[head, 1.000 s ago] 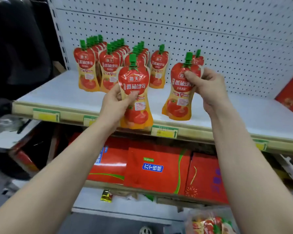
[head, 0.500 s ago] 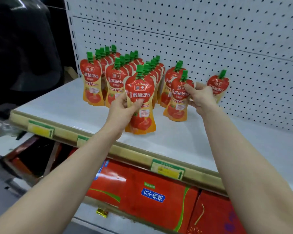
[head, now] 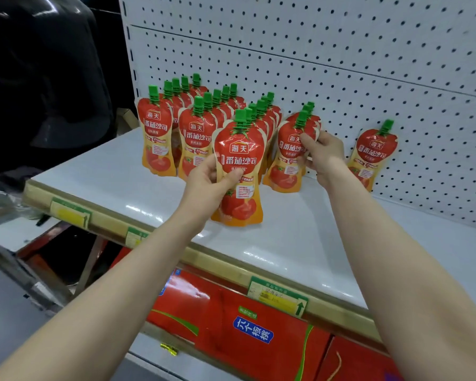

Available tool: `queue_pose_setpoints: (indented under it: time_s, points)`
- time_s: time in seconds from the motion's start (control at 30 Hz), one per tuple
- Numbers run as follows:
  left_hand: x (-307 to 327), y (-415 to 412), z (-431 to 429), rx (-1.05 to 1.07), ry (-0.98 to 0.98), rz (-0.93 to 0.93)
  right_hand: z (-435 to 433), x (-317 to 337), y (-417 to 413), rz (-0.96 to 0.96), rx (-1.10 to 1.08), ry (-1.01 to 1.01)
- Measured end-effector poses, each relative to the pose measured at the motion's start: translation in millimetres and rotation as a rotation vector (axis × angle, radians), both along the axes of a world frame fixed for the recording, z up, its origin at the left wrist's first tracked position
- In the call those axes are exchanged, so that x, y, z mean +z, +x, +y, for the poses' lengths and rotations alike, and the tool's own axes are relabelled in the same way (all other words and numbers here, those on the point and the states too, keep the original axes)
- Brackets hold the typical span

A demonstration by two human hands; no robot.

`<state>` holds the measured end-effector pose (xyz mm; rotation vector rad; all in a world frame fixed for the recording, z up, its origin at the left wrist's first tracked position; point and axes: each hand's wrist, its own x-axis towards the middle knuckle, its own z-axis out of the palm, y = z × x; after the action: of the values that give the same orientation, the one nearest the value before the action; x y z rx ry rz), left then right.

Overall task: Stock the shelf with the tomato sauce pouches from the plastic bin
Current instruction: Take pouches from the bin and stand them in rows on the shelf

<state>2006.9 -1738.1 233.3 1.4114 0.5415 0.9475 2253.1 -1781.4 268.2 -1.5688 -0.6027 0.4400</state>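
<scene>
Gap between R hand (head: 323,158) and lone pouch (head: 373,158), right of its fingers (head: 307,140), is wider vs 0.5 s ago. L hand (head: 206,182) grips 1 front pouch (head: 239,160), base at shelf (head: 107,171); R fingers pinch 1 row pouch (head: 286,160) left of them.

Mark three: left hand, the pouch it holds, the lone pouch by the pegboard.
left hand (head: 208,185): head view, middle of the hand.
held pouch (head: 240,160): head view, front label.
lone pouch (head: 374,154): head view, front label.
</scene>
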Motion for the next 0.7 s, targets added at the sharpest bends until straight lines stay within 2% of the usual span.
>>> queue_pose_setpoints:
  time_s: [0.17,0.33,0.4,0.5,0.7]
  points:
    - [-1,2,-4,-0.031,-0.003,-0.010,-6,4,-7,-0.025,-0.008,-0.016]
    - [-5,4,-10,-0.066,-0.011,-0.024,-35,19,-27,-0.311,-0.213,0.028]
    - [-6,6,-13,-0.078,-0.011,-0.019,-49,24,-52,-0.295,-0.031,0.049]
    - [-9,10,-23,-0.132,-0.016,-0.037,-66,24,-82,-0.252,0.328,-0.068]
    - [-17,19,-38,-0.224,-0.033,-0.002,-87,18,-86,-0.267,0.332,-0.029]
